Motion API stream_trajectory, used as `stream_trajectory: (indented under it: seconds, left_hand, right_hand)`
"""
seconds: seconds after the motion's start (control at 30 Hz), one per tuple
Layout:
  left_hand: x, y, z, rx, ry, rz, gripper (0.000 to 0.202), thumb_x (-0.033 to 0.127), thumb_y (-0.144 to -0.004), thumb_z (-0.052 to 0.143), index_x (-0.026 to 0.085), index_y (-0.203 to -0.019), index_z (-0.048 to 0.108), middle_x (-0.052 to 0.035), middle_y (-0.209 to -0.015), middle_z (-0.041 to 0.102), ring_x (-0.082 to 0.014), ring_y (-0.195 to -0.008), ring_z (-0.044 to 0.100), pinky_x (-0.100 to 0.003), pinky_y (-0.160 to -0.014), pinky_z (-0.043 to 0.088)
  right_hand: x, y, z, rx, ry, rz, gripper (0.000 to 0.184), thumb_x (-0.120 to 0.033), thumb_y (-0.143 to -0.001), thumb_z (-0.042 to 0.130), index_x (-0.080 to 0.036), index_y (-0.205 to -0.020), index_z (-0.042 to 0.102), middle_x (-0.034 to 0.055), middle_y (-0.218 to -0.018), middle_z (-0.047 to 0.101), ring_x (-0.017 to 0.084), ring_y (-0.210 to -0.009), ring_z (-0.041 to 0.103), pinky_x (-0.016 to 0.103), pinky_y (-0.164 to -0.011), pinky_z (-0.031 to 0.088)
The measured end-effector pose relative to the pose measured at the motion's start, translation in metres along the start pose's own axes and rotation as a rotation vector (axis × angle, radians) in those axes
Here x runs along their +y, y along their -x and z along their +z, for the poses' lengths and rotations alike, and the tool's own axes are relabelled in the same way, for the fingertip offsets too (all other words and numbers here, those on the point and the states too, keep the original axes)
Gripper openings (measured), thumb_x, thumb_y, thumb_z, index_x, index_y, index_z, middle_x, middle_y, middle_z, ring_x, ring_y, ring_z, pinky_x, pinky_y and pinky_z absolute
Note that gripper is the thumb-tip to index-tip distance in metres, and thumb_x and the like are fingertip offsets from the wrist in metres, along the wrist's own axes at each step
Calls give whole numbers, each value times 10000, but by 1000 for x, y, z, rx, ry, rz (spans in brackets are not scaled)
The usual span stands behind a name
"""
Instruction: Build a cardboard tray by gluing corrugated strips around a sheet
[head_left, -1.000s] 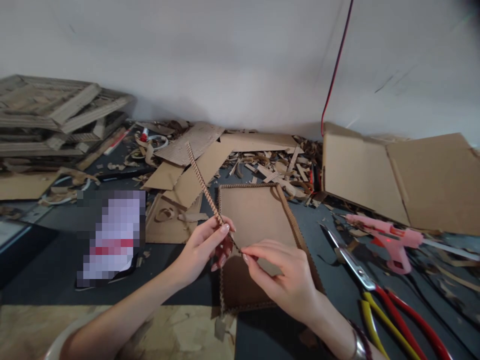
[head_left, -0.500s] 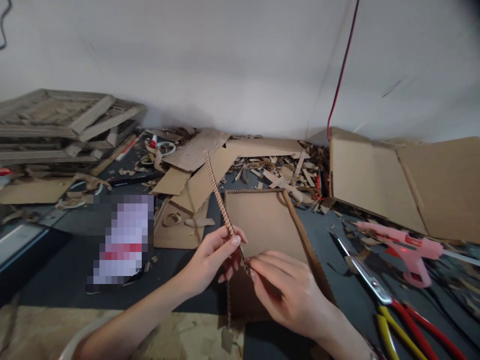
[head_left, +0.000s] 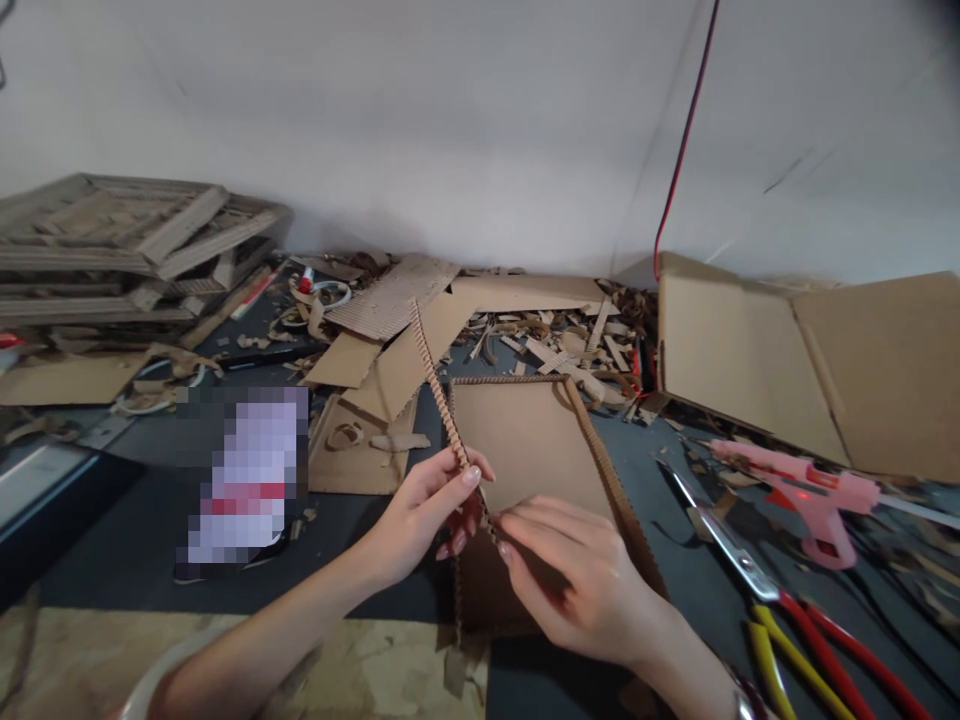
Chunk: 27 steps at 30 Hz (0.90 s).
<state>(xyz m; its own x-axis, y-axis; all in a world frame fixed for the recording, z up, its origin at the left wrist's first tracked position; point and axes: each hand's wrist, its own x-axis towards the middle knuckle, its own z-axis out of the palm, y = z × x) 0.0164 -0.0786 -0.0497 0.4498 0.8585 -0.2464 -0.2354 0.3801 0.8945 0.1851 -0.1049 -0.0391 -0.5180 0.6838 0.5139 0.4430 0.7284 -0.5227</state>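
Note:
A narrow corrugated cardboard strip [head_left: 435, 388] slants up and away between my hands, its ridged face showing. My left hand [head_left: 439, 505] pinches it around its lower middle, thumb on top. The fingers of my right hand [head_left: 570, 565] close on the strip's near end. Beneath both hands lies a shallow cardboard tray [head_left: 517, 430], with a ridged corrugated edge along its far and right sides. My hands hide part of its left side and near half.
Right of the tray lie scissors [head_left: 739, 555] with red handles, a yellow-handled tool [head_left: 799, 665] and a pink glue gun [head_left: 802, 490]. An open cardboard box [head_left: 750, 365] stands behind them. Cardboard scraps [head_left: 555, 350] cover the back; stacked cardboard frames [head_left: 135, 240] stand left.
Almost nothing differs. Both hands keep their hold on the strip, and the view has shifted very slightly.

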Motion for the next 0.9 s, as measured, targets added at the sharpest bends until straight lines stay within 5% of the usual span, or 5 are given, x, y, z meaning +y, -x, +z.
stream_trajectory:
  seconds: [0.43, 0.9]
  left_hand:
    - [1, 0, 1, 19, -10, -2, 269, 425, -763, 568, 172, -828, 504, 54, -503, 473, -42, -339, 405, -109, -292, 257]
    - [0, 0, 0, 7, -7, -4, 248, 420, -780, 548, 181, -833, 509, 59, -492, 478, -36, -344, 403, -95, -295, 274]
  right_hand:
    - [2, 0, 1, 1, -14, -19, 146, -93, -799, 458, -138, -878, 572, 85, -762, 649, 159, -681, 582, 281, -635, 503]
    - [2, 2, 0, -13, -14, -18, 150, -72, -800, 437, -155, -783, 561, 57, -651, 597, 163, -667, 579, 280, -628, 503]
